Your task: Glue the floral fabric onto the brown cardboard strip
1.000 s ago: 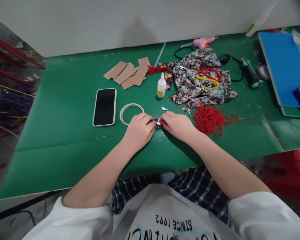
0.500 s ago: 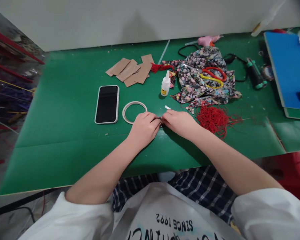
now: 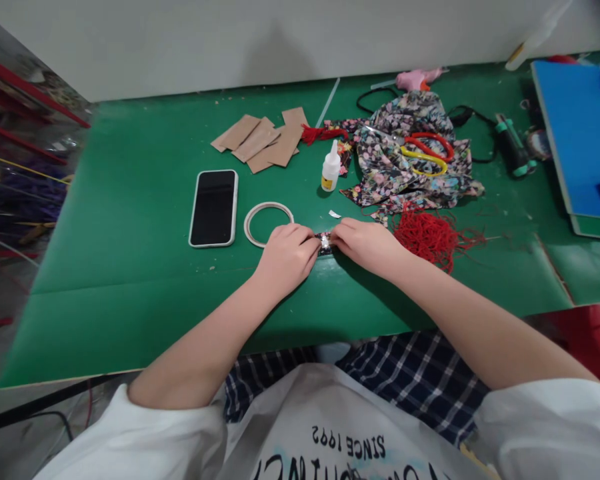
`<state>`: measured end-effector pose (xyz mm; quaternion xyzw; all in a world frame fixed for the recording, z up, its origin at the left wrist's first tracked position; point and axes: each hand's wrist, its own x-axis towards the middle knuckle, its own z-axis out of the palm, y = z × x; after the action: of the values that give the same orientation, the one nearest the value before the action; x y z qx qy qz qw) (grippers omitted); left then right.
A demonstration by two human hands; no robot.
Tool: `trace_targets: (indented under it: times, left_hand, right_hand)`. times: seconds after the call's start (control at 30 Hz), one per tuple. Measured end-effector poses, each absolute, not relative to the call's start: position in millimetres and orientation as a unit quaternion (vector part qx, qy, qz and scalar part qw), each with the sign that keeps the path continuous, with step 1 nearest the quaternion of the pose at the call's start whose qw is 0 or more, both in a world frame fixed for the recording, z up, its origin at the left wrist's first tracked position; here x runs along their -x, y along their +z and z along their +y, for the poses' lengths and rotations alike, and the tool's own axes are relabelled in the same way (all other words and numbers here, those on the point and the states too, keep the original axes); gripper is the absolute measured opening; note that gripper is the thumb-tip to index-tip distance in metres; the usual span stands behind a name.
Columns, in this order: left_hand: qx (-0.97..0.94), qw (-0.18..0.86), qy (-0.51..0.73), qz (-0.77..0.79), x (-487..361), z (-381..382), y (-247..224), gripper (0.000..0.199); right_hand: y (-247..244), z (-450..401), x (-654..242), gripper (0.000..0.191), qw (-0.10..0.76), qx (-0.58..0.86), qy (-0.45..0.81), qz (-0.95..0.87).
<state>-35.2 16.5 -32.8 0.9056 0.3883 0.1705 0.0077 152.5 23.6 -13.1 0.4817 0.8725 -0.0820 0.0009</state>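
Note:
Between my two hands lies a small dark floral fabric piece on the green tabletop, with a pale shiny patch in its middle. My left hand has its fingers closed on the left end of the piece. At the right end, my right hand pinches it with bent fingers. Fingers cover both ends, so the whole shape is hidden. A roll of double-sided tape lies just beyond my left hand. Past my right hand is a tiny white paper scrap.
A phone lies left of the tape. Further back are cardboard pieces and a glue bottle. To the right lie floral cloth, scissors, red thread, a pink glue gun and a blue board.
My right hand has shifted slightly right, away from my left hand. More of the small floral fabric piece now shows between them. My left hand is nearly still.

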Motion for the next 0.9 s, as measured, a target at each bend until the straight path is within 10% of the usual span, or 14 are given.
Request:
trace_targets:
  times: [0.33,0.9]
  left_hand:
    - [-0.9,0.049,0.149,0.407,34,21,-27,0.026]
    - [-0.903,0.06,0.108,0.41,17,36,-25,0.016]
  right_hand:
    - [-22,29,-173,0.011,-0.152,-0.458,-0.185,0.856]
    - [-26,33,-159,0.009,-0.097,-0.461,-0.16,0.867]
